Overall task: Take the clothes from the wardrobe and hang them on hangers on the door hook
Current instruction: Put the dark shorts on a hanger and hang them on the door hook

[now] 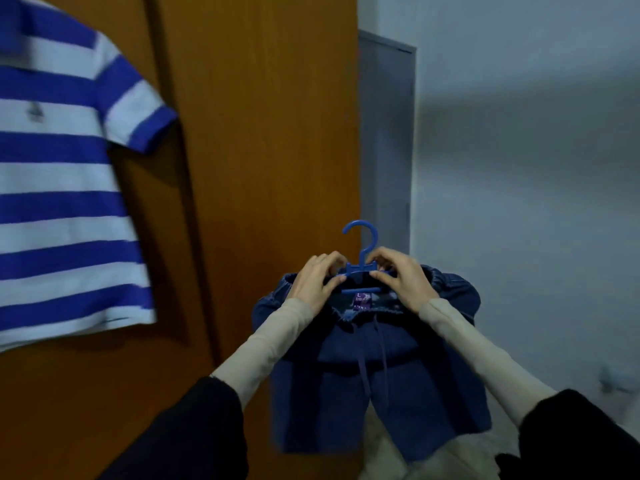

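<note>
A pair of dark blue denim shorts (374, 382) hangs from a small blue plastic hanger (362, 258), its hook pointing up in front of the wooden door (263, 133). My left hand (317, 278) pinches the hanger's left shoulder together with the elastic waistband. On the other side, my right hand (403, 277) pinches the right shoulder and waistband. A blue and white striped polo shirt (65, 188) hangs flat against the door at the upper left; what it hangs from is out of view.
A grey door frame (388, 150) stands just right of the wooden door, and a pale wall (526, 168) fills the right side. Pale floor shows below the shorts.
</note>
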`<state>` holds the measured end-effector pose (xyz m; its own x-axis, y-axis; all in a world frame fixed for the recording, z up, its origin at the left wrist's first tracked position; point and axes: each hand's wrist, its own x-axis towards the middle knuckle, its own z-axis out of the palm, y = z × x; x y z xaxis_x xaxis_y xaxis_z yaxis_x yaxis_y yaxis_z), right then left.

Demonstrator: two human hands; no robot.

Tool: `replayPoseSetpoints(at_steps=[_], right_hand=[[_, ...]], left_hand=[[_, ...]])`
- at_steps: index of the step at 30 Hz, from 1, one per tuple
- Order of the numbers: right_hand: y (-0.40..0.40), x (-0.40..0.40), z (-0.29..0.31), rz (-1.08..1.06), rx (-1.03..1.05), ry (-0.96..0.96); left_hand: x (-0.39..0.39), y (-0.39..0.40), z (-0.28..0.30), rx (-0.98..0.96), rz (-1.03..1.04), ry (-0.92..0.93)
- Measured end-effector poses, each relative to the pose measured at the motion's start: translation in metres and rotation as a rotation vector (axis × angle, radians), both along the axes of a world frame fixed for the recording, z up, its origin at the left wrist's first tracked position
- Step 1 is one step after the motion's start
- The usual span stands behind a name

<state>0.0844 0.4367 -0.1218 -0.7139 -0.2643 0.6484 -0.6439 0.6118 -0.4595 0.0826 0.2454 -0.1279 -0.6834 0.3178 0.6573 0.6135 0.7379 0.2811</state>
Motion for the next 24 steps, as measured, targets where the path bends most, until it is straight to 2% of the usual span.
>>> replayPoseSetpoints(at_steps=[14, 19, 24], right_hand=[[-0.226, 0.016, -0.002, 0.299, 0.039, 0.079], [-0.285, 0.018, 0.016, 0.398, 0.033, 0.108], [-0.331, 0.008, 0.060, 0.476, -0.012, 0.200]], left_hand=[[0.079, -0.210, 0.000, 0.014, 0.373, 0.009], [0.097, -0.263, 0.019, 0.034, 0.464, 0.034], [0.104, -0.305, 0.062, 0.015, 0.524, 0.173]])
